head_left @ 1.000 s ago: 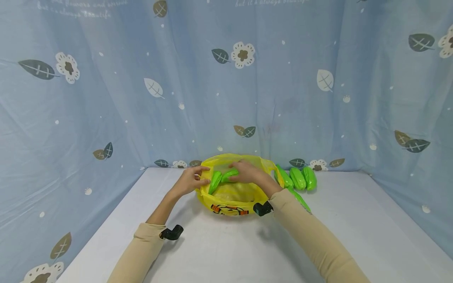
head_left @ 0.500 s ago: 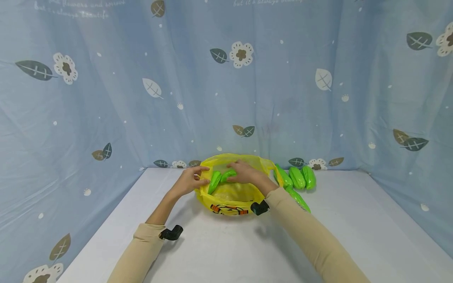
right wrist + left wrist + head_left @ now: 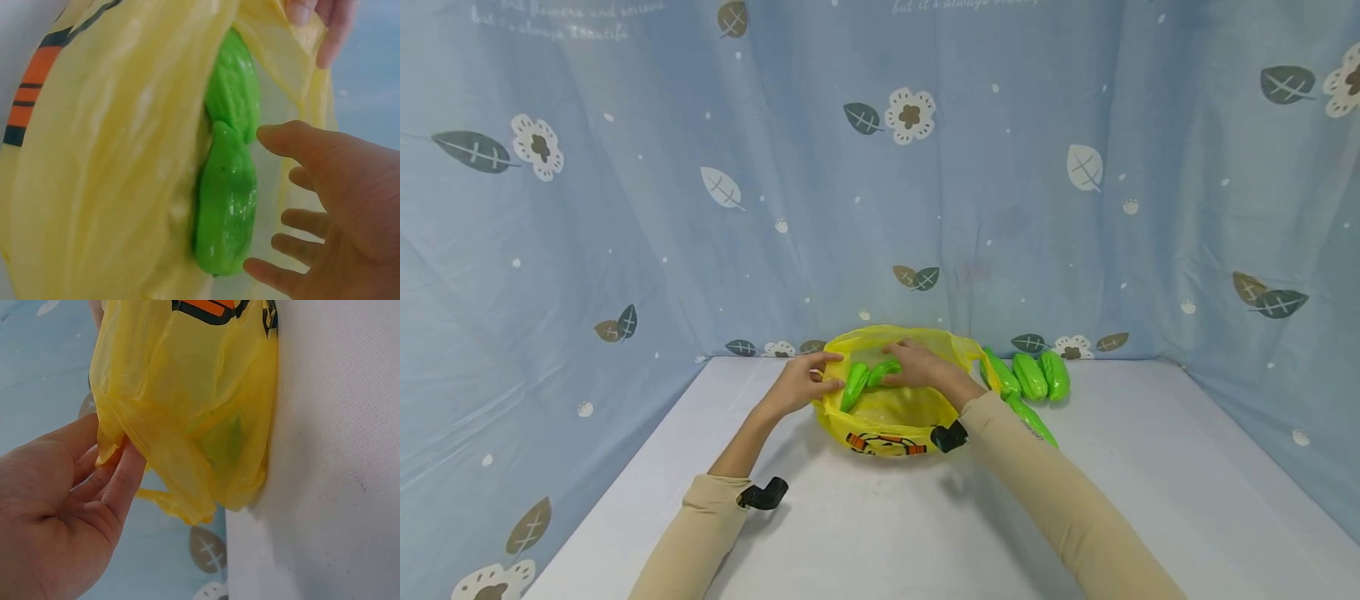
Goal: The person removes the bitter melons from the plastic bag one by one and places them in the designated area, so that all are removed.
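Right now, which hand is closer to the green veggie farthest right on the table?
Right. The right hand is inside the open yellow bag, left of that veggie; the left hand is farther, at the bag's left edge.

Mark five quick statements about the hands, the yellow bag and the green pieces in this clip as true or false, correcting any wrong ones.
1. Two glossy green, ridged gourd-shaped pieces lie inside the translucent yellow plastic bag. True.
2. The left hand holds the bag at its left edge. True.
3. The right hand is resting on the tabletop. False: the right hand reaches into the bag's mouth, beside the pieces.
4. The bag's mouth is tied shut. False: it is spread open.
5. More green pieces lie outside the bag, to its right. True: four of them are on the white tabletop.
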{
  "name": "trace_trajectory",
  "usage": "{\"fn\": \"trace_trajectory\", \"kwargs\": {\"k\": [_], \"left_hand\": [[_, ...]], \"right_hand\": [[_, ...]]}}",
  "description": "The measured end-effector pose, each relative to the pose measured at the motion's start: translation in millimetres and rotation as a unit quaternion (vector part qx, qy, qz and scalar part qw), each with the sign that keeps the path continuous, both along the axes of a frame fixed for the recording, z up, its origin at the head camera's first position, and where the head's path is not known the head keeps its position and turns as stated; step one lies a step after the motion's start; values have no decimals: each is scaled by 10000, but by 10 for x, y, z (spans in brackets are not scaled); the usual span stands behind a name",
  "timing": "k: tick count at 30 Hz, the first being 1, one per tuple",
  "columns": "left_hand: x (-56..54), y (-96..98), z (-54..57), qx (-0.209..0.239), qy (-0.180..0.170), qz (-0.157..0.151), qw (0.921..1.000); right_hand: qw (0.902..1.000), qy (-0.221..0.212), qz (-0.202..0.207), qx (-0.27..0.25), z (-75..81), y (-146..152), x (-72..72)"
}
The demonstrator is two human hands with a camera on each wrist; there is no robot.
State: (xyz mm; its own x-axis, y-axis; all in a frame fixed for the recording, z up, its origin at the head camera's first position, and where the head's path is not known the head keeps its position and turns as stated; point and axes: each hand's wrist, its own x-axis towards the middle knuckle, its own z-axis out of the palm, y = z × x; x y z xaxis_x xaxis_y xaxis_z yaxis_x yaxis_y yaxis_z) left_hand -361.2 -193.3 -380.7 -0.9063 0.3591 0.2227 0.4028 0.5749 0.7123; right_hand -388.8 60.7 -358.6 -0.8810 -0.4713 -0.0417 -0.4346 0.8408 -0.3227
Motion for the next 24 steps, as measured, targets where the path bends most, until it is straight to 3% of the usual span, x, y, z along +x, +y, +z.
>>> {"fn": "trace_trajectory", "kwargs": {"k": [15,24], "left_hand": [[6,3,6,22,-59,33,10000],[2,3,7,19,58,-96,9999]], "right_hand": [[10000,-50,6,17,-106,10,-14],[10000,-67,30,29,-133,20,-19]]}}
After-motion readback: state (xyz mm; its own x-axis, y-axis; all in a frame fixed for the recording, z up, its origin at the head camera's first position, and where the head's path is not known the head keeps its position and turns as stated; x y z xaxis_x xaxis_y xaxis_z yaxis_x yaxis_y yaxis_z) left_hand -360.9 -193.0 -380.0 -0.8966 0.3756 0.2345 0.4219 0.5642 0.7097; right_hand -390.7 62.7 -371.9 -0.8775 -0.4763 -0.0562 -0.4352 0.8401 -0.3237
